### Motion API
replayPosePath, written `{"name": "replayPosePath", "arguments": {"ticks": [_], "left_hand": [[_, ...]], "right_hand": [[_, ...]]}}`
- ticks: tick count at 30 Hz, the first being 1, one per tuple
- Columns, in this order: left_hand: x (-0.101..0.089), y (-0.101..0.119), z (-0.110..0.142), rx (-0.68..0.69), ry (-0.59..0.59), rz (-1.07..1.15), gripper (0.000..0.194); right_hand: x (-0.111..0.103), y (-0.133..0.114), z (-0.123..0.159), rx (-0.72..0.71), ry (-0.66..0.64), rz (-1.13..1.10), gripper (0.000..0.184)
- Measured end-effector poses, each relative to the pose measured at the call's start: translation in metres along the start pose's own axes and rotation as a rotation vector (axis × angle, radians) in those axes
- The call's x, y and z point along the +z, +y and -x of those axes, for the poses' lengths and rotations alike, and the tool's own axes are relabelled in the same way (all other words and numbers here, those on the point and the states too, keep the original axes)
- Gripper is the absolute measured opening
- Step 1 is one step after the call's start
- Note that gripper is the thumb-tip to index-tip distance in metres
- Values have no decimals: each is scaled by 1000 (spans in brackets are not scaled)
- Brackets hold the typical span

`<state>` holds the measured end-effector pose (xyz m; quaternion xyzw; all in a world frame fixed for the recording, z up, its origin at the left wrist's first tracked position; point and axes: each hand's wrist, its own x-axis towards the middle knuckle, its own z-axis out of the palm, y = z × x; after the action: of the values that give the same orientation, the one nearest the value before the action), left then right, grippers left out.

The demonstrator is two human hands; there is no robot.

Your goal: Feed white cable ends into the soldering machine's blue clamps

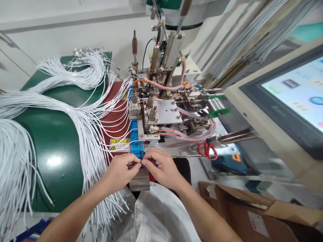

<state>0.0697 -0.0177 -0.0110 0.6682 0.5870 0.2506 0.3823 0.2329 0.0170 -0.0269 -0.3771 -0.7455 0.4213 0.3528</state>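
Observation:
My left hand (123, 169) and my right hand (161, 168) meet fingertip to fingertip at the near end of a row of blue clamp blocks (136, 148). Both are closed in a pinch; whatever lies between the fingertips is too small and covered to make out. White wires (118, 122) run from a bundle on the left across a red-brown plate (113, 97) into the blue blocks. Just beyond my hands stands the metal machine (164, 112), with cylinders, knobs and orange and grey hoses.
Bundles of white wire (73, 79) cover much of a green table (55, 148). A yellow warning label (119, 145) is beside the blocks. Red-handled scissors (207, 150) hang at the machine's right. A touch screen (290, 94) juts in from the right above cardboard boxes (242, 211).

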Motion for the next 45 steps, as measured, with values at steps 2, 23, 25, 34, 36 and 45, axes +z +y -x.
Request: {"name": "replayPosePath", "arguments": {"ticks": [2, 23, 25, 34, 36, 45], "left_hand": [[7, -3, 0, -70, 103, 130, 12], [9, -14, -4, -62, 36, 10, 16], [1, -14, -5, -5, -8, -118, 17], [0, -28, -11, 128, 39, -303, 22], [1, -28, -12, 125, 40, -306, 21], [1, -26, -16, 94, 31, -329, 18]], "right_hand": [[13, 1, 4, 65, 195, -70, 18], [29, 21, 17, 189, 298, 38, 15], [28, 25, 17, 228, 295, 79, 17], [30, 41, 18, 372, 238, 66, 18], [30, 42, 18, 382, 231, 66, 19], [28, 49, 13, 433, 132, -69, 18]]}}
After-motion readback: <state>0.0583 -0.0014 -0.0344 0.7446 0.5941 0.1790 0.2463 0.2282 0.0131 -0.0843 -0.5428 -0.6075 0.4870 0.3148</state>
